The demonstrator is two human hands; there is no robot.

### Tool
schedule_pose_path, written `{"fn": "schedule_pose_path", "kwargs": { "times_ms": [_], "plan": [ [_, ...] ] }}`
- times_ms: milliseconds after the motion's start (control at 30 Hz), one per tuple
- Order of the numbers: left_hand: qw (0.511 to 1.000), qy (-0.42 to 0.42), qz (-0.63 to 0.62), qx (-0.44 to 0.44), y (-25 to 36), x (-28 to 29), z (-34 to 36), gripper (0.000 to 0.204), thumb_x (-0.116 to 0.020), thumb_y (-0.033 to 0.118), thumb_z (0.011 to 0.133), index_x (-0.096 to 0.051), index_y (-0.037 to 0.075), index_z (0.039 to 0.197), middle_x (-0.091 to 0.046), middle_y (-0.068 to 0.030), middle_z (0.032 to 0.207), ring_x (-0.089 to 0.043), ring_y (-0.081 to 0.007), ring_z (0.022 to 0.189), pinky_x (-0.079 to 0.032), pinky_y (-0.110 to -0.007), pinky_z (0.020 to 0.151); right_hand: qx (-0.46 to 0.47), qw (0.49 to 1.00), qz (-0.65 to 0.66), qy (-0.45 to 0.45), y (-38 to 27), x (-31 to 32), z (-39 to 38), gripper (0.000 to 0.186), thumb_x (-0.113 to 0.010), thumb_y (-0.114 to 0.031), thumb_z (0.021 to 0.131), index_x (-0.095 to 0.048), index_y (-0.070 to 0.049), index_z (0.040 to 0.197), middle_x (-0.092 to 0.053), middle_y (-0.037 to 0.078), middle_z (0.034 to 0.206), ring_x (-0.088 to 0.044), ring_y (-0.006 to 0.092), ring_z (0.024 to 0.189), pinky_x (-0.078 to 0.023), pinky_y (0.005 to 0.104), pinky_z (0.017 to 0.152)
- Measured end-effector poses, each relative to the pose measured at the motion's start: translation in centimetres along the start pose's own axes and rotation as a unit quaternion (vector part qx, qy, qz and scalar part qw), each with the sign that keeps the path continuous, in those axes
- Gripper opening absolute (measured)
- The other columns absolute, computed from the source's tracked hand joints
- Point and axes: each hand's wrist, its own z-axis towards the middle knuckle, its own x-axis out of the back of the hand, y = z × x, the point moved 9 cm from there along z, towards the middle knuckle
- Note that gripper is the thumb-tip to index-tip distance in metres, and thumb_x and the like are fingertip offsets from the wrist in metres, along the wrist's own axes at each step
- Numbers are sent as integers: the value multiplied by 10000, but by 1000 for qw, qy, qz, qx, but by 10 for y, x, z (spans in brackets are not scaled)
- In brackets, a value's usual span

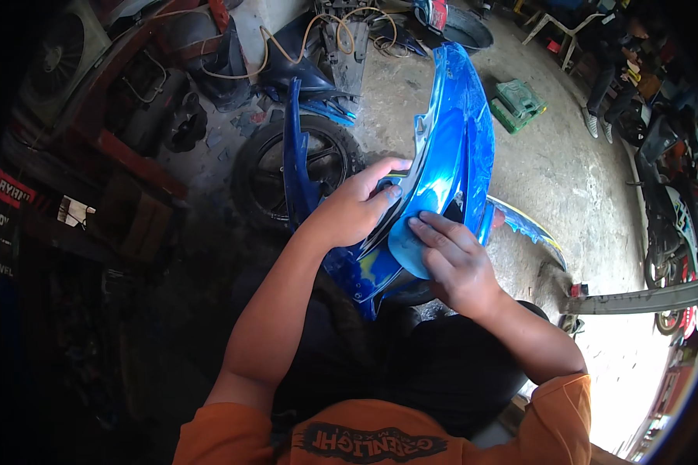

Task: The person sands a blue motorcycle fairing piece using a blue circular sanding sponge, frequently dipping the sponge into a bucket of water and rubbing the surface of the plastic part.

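Landmark: the wheel [252, 174], lying on the floor. We are holding the blue panel [440, 172] nearer to us than the wheel, its broad wing [475, 116] rising on the wheel's right. Our left grip [350, 211] is curling, mostly closed, around the wing's inner edge; how firmly, we cannot tell. Our right grip [459, 267], right of the wheel, is lying nearly flat, fingers together, covering the light-blue disc [405, 248] and pressing it to the panel. Risks, as judged: uneven fingertip pressure could be scoring the finish; a slipping left grip could be letting the panel twist; the nearby dark opening [454, 208] could be snagging the disc's edge.
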Motion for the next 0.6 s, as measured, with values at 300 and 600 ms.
{"fn": "schedule_pose_path", "kwargs": {
  "times_ms": [300, 600],
  "plan": [
    [1000, 14, 24, -11, -3, 2, 1, 439, -555, 61, 1140, -527, 62, 1579, -655, -53, 1403, -616, -108, 1158, -523, -299, 1043, 6, 999, -44, 7, 20, 1, 0, 249, -728, 9, 800, -704, 2, 1048, -731, 198, 1363, -694, 409, 1276, -583, 493, 1084],
    [997, 38, 61, -24, 10, 4, -7, 419, -582, 118, 1128, -570, 106, 1547, -732, -113, 1187, -630, -152, 966, -540, -350, 918, -1, 999, -24, 28, 38, 3, -4, 547, -686, 59, 782, -738, -72, 1310, -707, 162, 1433, -669, 367, 1334, -569, 475, 1104]
  ]
}}
